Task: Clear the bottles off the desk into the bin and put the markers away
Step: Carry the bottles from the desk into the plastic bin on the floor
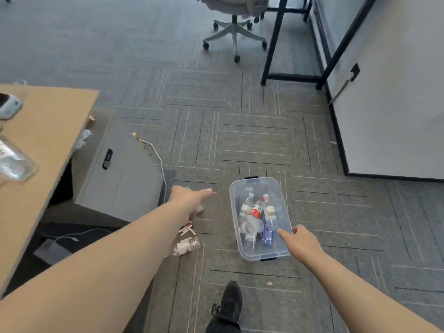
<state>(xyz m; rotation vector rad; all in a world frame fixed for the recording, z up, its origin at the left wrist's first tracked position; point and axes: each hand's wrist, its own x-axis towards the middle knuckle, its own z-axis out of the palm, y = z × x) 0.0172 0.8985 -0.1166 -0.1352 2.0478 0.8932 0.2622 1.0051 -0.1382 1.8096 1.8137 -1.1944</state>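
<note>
A clear plastic bin (260, 218) sits on the gray carpet (240, 116) with a few empty bottles (257, 213) lying inside it. The right hand (301, 243) reaches over the bin's near corner, fingers loose and holding nothing. The left hand (186, 197) stretches out flat above the floor, empty too. Under that arm lie some markers (187, 229) and one more bottle (185, 246), I think, though it looks blurry. The desk (48, 131) is on the left.

Both bare arms are stretched forward and down. The left hand (189, 197) is held flat with fingers extended and nothing gripped. The right hand (300, 241) is opened loosely, forefinger pointed forward, and also empty.
</note>
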